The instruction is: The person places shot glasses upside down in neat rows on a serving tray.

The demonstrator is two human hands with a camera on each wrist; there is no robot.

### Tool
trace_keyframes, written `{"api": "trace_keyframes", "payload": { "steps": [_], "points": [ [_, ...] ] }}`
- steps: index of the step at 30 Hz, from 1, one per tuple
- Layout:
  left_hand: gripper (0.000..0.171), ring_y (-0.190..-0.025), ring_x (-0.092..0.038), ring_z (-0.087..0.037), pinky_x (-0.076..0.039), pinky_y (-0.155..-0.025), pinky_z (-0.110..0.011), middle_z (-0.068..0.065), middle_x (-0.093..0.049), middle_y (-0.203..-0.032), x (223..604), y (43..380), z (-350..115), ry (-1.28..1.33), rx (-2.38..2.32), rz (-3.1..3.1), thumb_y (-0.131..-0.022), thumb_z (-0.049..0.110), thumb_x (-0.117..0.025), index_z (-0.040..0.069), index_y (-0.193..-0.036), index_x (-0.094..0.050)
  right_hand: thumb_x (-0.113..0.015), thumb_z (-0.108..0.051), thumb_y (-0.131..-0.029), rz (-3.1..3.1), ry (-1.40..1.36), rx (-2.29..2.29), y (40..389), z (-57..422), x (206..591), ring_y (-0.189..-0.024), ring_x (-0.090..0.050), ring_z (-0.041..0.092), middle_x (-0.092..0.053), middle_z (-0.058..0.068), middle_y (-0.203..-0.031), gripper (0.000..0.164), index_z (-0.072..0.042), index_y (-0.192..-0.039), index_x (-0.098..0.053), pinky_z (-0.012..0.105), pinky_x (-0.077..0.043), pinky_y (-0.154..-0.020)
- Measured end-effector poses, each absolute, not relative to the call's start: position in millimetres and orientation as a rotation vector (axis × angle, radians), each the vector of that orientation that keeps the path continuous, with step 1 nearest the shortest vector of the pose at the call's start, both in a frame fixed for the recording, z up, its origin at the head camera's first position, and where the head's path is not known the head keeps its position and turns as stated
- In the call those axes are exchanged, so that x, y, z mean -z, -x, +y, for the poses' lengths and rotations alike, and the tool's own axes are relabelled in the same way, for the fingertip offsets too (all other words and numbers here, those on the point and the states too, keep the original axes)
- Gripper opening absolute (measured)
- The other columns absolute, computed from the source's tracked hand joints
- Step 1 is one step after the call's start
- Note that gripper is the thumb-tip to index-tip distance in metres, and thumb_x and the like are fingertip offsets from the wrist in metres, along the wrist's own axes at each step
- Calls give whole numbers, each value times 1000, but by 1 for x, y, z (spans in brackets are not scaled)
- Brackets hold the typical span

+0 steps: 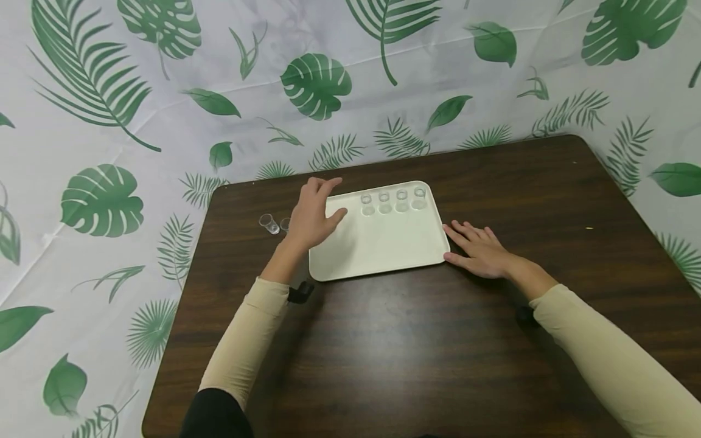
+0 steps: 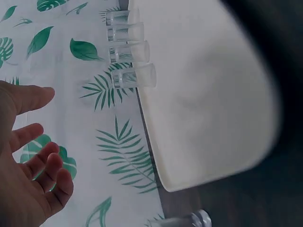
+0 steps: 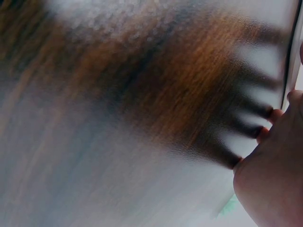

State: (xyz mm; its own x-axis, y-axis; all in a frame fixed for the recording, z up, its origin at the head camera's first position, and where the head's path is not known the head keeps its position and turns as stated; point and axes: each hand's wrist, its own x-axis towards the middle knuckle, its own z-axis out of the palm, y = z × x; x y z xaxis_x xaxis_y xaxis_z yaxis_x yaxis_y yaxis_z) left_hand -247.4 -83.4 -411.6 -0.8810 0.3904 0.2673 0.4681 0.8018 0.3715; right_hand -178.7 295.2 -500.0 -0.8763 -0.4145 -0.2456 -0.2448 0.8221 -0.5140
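Note:
A white rectangular tray (image 1: 383, 243) lies on the dark table, with several small clear glasses (image 1: 402, 201) standing in a row along its far edge. My left hand (image 1: 312, 216) hovers over the tray's left end, thumb and fingers apart, holding nothing. In the left wrist view, the same hand (image 2: 33, 156) has its fingers gently bent beside the row of glasses (image 2: 134, 76). Left of the tray is a small clear glass (image 1: 268, 223), and another glass (image 1: 285, 224) is partly hidden by my left hand. My right hand (image 1: 479, 248) rests on the table with spread fingers, fingertips at the tray's right edge.
The brown wood-grain table (image 1: 394, 340) reaches back to a white cloth (image 1: 241, 140) printed with green leaves. This cloth hangs along the far and left sides. A tiny yellow mark (image 1: 589, 228) shows on the tabletop at right.

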Motion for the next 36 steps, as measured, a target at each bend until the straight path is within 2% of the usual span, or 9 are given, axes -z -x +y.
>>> {"api": "trace_keyframes", "payload": {
  "steps": [7, 11, 14, 18, 24, 31, 36],
  "points": [
    [53, -92, -45, -27, -41, -77, -41, -15, -50, -115, 424, 204, -128, 513, 898, -2625, -87, 15, -74, 8, -136, -54, -43, -58, -99, 2665, 510, 679, 178, 294, 499, -147, -1, 41, -7, 18, -162, 78, -17, -159, -14, 63, 8, -110],
    [50, -89, -48, -29, -44, -77, -42, -19, -52, -114, 433, 195, -156, 391, 1015, -2479, -84, 5, -72, 4, -131, -55, -45, -54, -100, 2663, 531, 694, 177, 293, 494, -146, -1, 44, -7, 20, -162, 77, -16, -159, -13, 65, 8, -109],
    [51, -86, -50, -32, -44, -72, -38, -21, -52, -113, 437, 197, -176, 250, 1122, -2363, -83, -1, -66, 3, -131, -53, -46, -53, -100, 2663, 536, 703, 177, 293, 492, -146, 0, 45, -7, 21, -162, 77, -16, -159, -12, 66, 9, -108],
    [57, -94, -50, -33, -42, -70, -30, -17, -48, -119, 441, 204, -200, -10, 1301, -2339, -80, -6, -56, 7, -135, -47, -44, -55, -99, 2660, 508, 681, 179, 293, 496, -147, 1, 41, -6, 17, -163, 78, -17, -159, -12, 64, 9, -110],
    [64, -112, -47, -32, -42, -85, -33, -18, -42, -131, 459, 214, -225, -351, 1525, -2545, -85, -2, -56, 6, -145, -34, -43, -58, -99, 2659, 508, 664, 180, 293, 503, -147, 0, 41, -6, 17, -163, 79, -17, -159, -13, 64, 8, -110],
    [63, -111, -54, -32, -46, -87, -36, -18, -52, -128, 481, 228, -230, -383, 1530, -2528, -82, -6, -60, 4, -141, -42, -41, -62, -98, 2659, 505, 643, 181, 294, 503, -147, 1, 41, -5, 17, -163, 81, -18, -159, -11, 64, 9, -110],
    [60, -106, -58, -31, -48, -84, -34, -17, -57, -125, 493, 241, -232, -357, 1444, -2584, -83, 0, -70, 5, -138, -46, -42, -60, -98, 2652, 505, 649, 180, 293, 501, -147, 1, 41, -6, 17, -163, 80, -17, -159, -11, 63, 9, -110]
  ]
}}
